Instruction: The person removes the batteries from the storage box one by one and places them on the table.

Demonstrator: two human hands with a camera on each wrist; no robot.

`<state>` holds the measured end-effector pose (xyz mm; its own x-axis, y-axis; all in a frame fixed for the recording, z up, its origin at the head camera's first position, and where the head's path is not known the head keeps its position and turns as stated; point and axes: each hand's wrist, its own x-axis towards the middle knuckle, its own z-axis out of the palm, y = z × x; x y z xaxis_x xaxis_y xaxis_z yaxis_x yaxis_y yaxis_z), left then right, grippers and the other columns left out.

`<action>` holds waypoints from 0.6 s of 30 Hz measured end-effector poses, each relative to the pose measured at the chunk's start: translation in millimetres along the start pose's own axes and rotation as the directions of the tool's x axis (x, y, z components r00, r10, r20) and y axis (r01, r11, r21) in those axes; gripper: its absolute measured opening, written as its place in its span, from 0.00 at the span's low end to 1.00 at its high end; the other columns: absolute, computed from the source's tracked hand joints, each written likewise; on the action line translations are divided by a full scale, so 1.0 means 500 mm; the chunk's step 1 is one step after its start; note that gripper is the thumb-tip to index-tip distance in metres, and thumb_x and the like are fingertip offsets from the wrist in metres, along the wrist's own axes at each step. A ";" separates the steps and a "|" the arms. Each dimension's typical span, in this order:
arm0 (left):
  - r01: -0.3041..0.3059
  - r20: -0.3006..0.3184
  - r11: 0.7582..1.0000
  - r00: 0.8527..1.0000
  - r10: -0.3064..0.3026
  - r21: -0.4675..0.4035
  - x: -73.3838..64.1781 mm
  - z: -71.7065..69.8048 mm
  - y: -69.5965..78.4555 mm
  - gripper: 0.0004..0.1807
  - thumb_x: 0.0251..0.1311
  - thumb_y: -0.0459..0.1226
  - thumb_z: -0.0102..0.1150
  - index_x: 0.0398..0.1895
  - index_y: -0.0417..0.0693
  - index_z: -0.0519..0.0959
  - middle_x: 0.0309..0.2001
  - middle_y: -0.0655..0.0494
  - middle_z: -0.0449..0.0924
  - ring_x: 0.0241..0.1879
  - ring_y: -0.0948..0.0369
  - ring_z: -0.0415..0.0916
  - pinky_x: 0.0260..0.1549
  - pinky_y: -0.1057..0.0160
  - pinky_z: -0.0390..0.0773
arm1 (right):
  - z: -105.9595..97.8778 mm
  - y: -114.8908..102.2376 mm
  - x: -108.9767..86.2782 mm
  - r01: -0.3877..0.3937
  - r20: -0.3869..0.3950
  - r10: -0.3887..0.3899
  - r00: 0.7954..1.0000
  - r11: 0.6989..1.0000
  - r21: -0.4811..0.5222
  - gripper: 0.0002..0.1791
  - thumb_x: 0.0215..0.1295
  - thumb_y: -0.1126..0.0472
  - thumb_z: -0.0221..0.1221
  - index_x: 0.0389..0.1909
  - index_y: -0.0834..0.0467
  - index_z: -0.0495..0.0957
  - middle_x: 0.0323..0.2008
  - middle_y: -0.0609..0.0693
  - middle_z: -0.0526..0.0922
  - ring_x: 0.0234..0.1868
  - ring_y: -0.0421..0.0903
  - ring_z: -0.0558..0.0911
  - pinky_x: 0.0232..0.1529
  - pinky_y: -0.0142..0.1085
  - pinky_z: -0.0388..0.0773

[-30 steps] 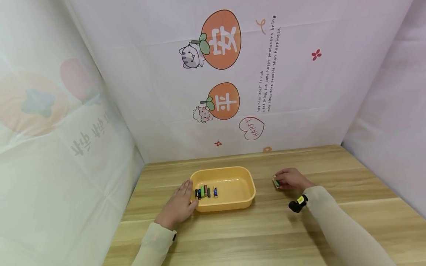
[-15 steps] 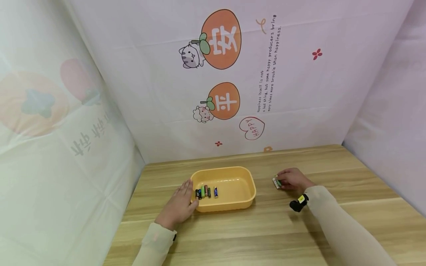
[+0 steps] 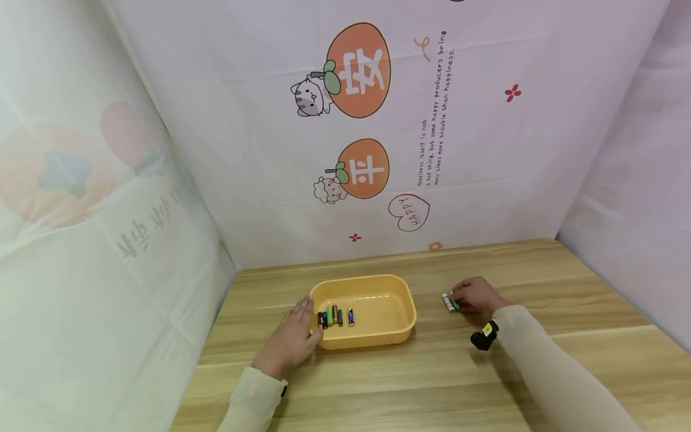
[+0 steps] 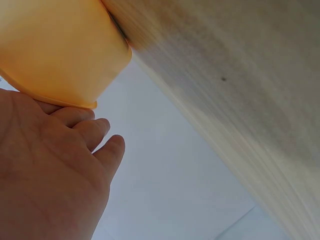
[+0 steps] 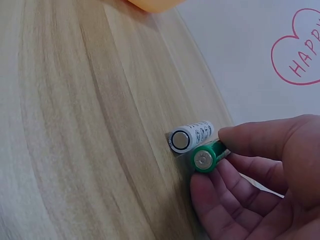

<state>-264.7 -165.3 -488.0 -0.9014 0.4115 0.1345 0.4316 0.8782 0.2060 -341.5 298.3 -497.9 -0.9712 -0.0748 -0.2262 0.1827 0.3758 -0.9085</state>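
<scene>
To the right of a yellow plastic basin [image 3: 361,341], my right hand [image 3: 477,295] pinches a green battery [image 5: 212,155] between thumb and fingers, low over the table. A white battery [image 5: 192,136] with black print lies on the wood right beside it, outside the grip. My left hand [image 3: 291,330] rests on the basin's left end, fingers extended along the rim and thumb at the near corner. The left wrist view shows that palm [image 4: 45,170] with its fingers against the outside of the rim. Inside the basin, several batteries [image 3: 330,316] lie side by side near the left end.
A blue battery [image 3: 351,317] lies slightly apart from the row in the basin. Behind the wooden table [image 3: 378,390] hangs a printed white cloth [image 3: 259,150], with more cloth at both sides. A black wrist camera [image 3: 483,337] sits on my right wrist.
My right hand has shifted slightly right with the green battery, and the white battery shows more fully beside it. My left hand stays on the basin. The head view has tilted up slightly.
</scene>
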 end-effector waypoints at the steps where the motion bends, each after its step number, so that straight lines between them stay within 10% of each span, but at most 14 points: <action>1: 0.001 0.001 1.000 1.000 -0.001 0.000 0.000 0.001 0.000 0.39 0.73 0.51 0.39 0.75 0.34 0.47 0.76 0.41 0.43 0.74 0.49 0.41 0.69 0.49 0.48 | 0.000 0.000 0.000 -0.001 -0.006 0.001 1.000 1.000 -0.006 0.22 0.65 0.67 0.59 0.54 0.78 0.70 0.41 0.61 0.80 0.36 0.48 0.79 0.38 0.42 0.82; 18: 0.003 -0.004 1.000 1.000 -0.003 0.009 0.000 0.005 0.001 0.39 0.73 0.51 0.39 0.75 0.34 0.47 0.76 0.41 0.43 0.74 0.48 0.42 0.69 0.49 0.48 | 0.000 0.008 0.008 -0.019 -0.078 0.005 0.997 0.983 -0.181 0.15 0.64 0.65 0.60 0.46 0.73 0.78 0.36 0.58 0.81 0.34 0.47 0.79 0.32 0.39 0.81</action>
<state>-264.9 -164.4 -490.1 -0.9027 0.4076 0.1380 0.4284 0.8818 0.1973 -344.6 299.8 -502.4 -0.9793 -0.0012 -0.2024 0.1700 0.5383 -0.8254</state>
